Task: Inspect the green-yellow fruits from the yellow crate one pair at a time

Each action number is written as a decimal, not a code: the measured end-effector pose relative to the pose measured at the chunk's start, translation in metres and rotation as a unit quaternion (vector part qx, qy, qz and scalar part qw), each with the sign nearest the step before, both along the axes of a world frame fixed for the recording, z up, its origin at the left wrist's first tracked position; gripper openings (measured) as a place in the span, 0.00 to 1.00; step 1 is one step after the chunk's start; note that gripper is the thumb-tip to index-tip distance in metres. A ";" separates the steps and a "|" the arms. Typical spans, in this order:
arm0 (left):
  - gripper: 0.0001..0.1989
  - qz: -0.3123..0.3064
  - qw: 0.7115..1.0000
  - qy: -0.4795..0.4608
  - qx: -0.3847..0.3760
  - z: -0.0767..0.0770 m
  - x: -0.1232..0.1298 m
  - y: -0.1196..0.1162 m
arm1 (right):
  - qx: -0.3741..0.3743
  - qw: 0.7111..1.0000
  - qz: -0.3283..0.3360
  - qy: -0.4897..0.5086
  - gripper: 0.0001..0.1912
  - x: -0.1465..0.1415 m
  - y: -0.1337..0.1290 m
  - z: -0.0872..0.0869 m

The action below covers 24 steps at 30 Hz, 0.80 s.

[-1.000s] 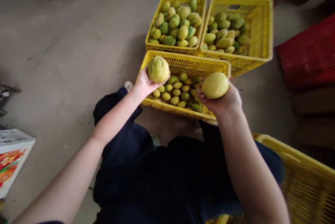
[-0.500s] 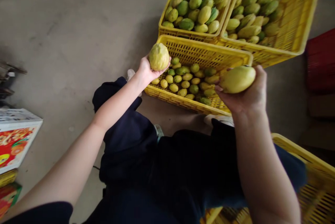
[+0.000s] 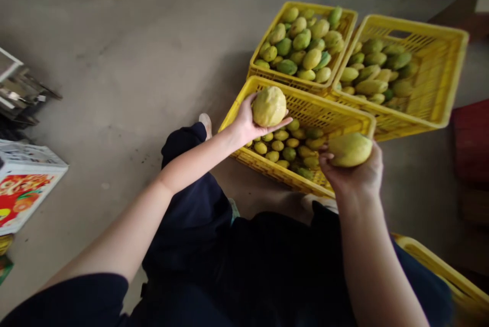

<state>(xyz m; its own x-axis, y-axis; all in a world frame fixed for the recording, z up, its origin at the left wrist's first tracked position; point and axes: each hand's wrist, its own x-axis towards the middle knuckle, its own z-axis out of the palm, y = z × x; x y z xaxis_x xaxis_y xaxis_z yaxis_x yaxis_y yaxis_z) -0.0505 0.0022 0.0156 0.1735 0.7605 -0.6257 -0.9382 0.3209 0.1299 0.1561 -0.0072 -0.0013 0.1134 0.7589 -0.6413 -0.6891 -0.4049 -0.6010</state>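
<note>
My left hand [image 3: 248, 118] holds a bumpy, pale yellow fruit [image 3: 269, 106] on its palm, above the left part of the nearest yellow crate [image 3: 324, 105]. A smoother yellow-green fruit [image 3: 350, 150] rests in my right hand [image 3: 357, 171], its fingers curled round the underside, over that crate's right end. Inside the crate, partly hidden by my hands, lie several small yellow and green fruits [image 3: 289, 154].
Behind stand two more yellow crates: the left one [image 3: 254, 68] full of fruits, the right one [image 3: 439, 77] partly filled. Another crate [image 3: 439, 263] is at the lower right, a red object [image 3: 471, 138] at the right, a printed carton [image 3: 28, 189] at the left.
My left hand has moved right with its fruit, closer to my right hand, its fingers now straighter. The crates appear lower in the view as the camera has shifted.
</note>
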 end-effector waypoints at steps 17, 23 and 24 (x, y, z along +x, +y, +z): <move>0.15 -0.028 0.998 0.028 0.052 0.010 0.022 -0.012 | 0.031 0.991 0.093 0.088 0.17 -0.012 0.003 -0.002; 0.16 -0.032 0.998 0.035 0.044 0.012 0.022 -0.011 | 0.122 0.976 0.132 0.120 0.17 -0.012 0.001 0.000; 0.15 -0.035 0.998 0.045 0.037 0.011 0.021 -0.010 | 0.142 0.974 0.139 0.107 0.16 -0.011 0.002 -0.001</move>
<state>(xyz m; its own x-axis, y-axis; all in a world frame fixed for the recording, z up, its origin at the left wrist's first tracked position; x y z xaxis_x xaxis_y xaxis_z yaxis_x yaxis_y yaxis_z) -0.0294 -0.0079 0.0270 0.1740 0.7933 -0.5835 -0.8968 0.3723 0.2388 0.1455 -0.0047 -0.0025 -0.2352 0.8918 -0.3865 -0.6978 -0.4317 -0.5716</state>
